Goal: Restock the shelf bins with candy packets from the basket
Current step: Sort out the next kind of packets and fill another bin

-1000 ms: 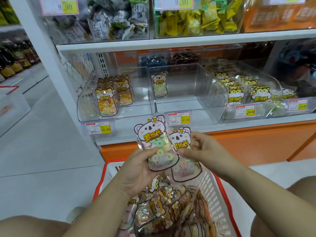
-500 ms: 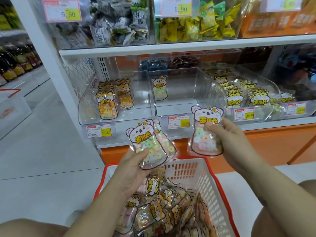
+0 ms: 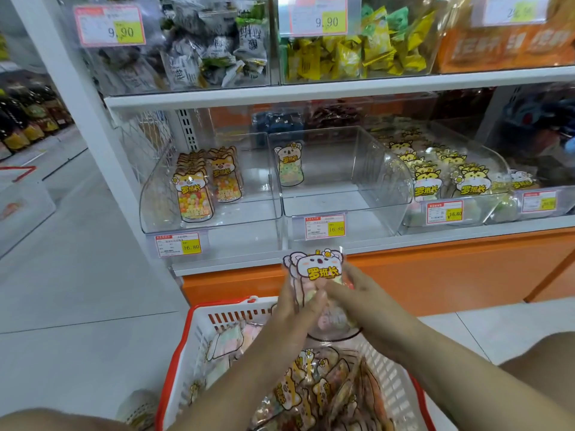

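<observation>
Clear middle bin point(image 3: 329, 200): sits on the lower white shelf point(image 3: 311, 91). One koala candy packet point(image 3: 291, 166) stands upright near its back left corner.
Left bin point(image 3: 252, 209): two rows of fox-faced packets point(image 3: 194, 194) of orange and yellow sweets stand upright along its left side.
Right bin point(image 3: 497, 169): rows of yellow-faced packets point(image 3: 427, 181) fill it.
Held packets point(image 3: 319, 269): a small stack of koala candy packets is held upright, printed faces toward the camera. It is just below the shelf's front edge and above the far end of the basket.
Left hand point(image 3: 295, 309): grips the stack's left side, fingers curled round it.
Right hand point(image 3: 364, 293): pinches the stack from the right, fingers lying across its front.
Basket point(image 3: 199, 337): white slatted walls with a red rim, low in front of the shelf. It holds many more loose packets point(image 3: 311, 387) in a jumble.
Price tag point(image 3: 324, 227): white and yellow, on the middle bin's front, reading 16.80.
</observation>
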`<action>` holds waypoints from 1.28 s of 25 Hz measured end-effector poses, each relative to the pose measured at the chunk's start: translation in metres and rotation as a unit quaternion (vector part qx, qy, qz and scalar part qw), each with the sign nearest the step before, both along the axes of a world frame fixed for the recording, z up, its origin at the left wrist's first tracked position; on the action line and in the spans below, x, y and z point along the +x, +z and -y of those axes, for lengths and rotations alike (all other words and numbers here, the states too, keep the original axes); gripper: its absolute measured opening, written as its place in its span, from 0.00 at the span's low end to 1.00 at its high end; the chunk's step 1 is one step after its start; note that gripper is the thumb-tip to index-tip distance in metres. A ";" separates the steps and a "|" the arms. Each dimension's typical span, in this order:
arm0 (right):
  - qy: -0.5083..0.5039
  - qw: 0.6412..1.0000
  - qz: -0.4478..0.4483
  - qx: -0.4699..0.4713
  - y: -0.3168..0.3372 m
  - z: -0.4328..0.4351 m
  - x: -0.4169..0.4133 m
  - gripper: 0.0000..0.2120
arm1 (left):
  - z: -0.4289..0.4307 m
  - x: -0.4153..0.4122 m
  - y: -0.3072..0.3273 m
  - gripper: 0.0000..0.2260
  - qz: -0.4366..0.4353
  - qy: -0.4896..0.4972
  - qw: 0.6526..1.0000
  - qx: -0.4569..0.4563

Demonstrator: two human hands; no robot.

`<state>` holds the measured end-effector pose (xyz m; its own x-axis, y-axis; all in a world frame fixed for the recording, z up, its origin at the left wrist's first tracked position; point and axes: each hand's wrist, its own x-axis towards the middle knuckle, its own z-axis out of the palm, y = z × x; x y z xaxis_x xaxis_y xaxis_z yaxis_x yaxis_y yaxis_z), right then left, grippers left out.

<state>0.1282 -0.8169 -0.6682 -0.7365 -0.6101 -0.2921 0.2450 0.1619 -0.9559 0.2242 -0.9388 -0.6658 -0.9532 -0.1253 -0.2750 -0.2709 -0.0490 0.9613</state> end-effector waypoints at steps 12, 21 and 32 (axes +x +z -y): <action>-0.019 0.993 -0.038 -0.109 0.071 0.017 -0.070 0.25 | 0.053 -0.079 0.052 0.42 -0.178 0.000 0.870 -0.459; -0.145 0.980 -0.122 -0.054 0.069 0.076 -0.207 0.18 | 0.129 -0.167 0.063 0.29 -0.075 0.073 0.876 -0.471; -0.033 0.988 -0.149 0.016 0.003 0.171 -0.295 0.27 | 0.164 -0.239 0.042 0.25 -0.077 0.104 0.943 -0.307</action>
<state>-0.1665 -0.9878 -0.6654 -0.8310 -0.5512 -0.0754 -0.0349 0.1870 -0.9817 -0.0146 -1.1028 -0.6236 -0.9132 -0.4044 0.0506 -0.1709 0.4927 0.8533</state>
